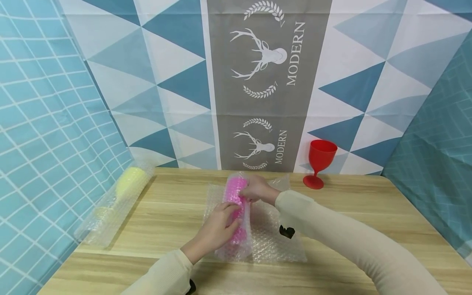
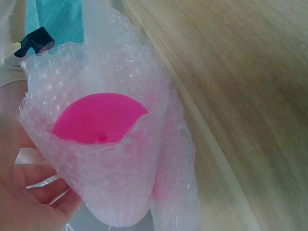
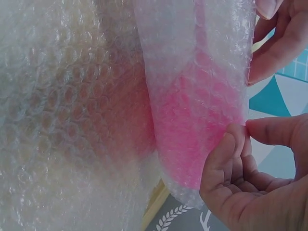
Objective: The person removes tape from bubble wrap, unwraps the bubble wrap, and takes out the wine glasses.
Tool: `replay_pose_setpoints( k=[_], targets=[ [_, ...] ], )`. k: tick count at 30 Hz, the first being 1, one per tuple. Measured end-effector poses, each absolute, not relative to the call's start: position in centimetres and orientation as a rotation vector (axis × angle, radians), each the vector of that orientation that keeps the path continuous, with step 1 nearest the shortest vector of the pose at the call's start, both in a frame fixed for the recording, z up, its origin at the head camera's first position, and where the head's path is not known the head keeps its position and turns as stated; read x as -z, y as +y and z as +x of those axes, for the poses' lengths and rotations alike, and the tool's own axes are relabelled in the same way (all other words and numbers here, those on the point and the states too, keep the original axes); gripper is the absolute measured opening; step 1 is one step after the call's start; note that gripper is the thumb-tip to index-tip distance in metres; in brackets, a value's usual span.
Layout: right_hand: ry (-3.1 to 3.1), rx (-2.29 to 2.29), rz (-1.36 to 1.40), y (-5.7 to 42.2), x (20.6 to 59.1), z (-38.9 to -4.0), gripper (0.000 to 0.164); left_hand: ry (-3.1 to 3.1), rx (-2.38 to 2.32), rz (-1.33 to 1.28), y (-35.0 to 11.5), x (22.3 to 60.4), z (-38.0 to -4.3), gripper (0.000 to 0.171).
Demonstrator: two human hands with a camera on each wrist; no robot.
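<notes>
Two hands: both at the pink goblet [image 1: 236, 186], which lies on its side in a roll of bubble wrap [image 3: 171, 43], mid-table in front of the person.
Long axis: runs away from the person toward the printed backdrop [image 1: 230, 82]; in the right wrist view the bowl [image 3: 192, 110] is at the far end, the stem [image 3: 199, 29] running back; a round pink face [image 2: 98, 118], probably the foot, shows at the end seen from the left wrist.
Left hand [image 1: 217, 227]: nearer the person, thumb and bent fingers gripping the roll along its near half.
Right hand [image 1: 258, 189]: reaches across to the far half; thumb and forefinger meet in a pinch on the wrap's edge beside the bowl.
Deciding relation: the loose sheet [image 1: 278, 241] spreads flat to the right of the roll, crosswise to that axis; the right forearm passes over it, so the right arm is the nearer one.
Yellow goblet [image 1: 130, 180]: wrapped, lying at the left edge of the table [image 1: 177, 205].
Red goblet [image 1: 321, 155]: upright and unwrapped, right of the hands, near the backdrop.
</notes>
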State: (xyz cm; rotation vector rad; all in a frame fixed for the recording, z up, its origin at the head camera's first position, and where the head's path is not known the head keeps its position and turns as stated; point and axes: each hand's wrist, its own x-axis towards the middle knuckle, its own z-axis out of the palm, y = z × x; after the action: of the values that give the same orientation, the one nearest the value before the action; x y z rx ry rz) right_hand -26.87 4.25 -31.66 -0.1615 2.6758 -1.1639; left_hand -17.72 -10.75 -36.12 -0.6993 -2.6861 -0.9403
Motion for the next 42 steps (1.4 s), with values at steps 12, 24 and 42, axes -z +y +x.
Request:
replay_pose_setpoints(
  k=[12, 24, 42],
  targets=[
    [2.629, 1.228, -0.143, 4.4, 31.6, -26.8, 0.018, -2.696, 1.346, -0.194, -11.4, 36.1, -18.5, 0.056],
    [2.640, 1.215, -0.112, 4.3, 31.0, -26.7, 0.012, -2.829, 1.935, 0.066, -12.9, 36.1, -19.7, 0.045],
    [2.590, 1.297, -0.077, 4.7, 31.0, -26.3, 0.009, -2.764, 2.125, 0.042, -12.8, 36.4, -19.6, 0.049]
  ],
)
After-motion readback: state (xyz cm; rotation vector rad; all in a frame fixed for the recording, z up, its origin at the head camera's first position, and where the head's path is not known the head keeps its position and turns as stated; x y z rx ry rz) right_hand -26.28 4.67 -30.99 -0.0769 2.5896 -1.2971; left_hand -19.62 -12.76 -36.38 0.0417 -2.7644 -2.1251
